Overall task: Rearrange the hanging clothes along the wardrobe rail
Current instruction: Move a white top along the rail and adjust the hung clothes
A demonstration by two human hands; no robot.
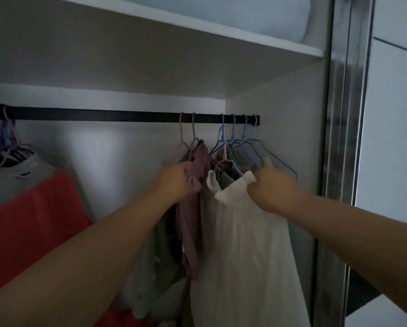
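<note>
A: Head view, only 1 cam. Where's the stuff vs the hands?

B: The long black metal wardrobe rail [103,116] runs left-right across the middle of the frame and ends at the right side wall. The clothes bunch at its right end, centre-right of frame, just above and beyond both hands. Its long axis is horizontal, so I'd judge any slide goes left, twd the bare stretch mid-rail.

A: Hands?

B: The left hand [174,182] has its fingers curled into the mauve ruffled fabric top [199,161], bunching the cloth. The right hand [272,188] is closed on the shoulder edge of the cream pleated sleeveless dress [242,244]. Both are gripping, neither spread. The 2 hands are near each other, with the dress neckline between them.

A: Which is nearer the gap?

B: The left, since it sits on the bare-rail side. The mauve top hangs from the grey wire hanger [193,128], next to a pink wire hanger [181,129] carrying something olive green, I think. Right of those are approx 4 more hooks, mostly blue wire hangers [245,131], packed close. Can't tell which hook carries the cream dress.

A: Anything else on the rail?

B: Far left edge of frame, a 2nd cluster: pale hangers [11,142] holding a grey top [25,171] and a red garment [30,223], well apart from the right bunch.

A: Containers?

B: None as such. The white shelf board [221,29] above, upper frame, holds a pale bulky roll [256,15], bedding maybe, too blurred to say. The mirrored door frame [346,114] stands at the right edge.
</note>
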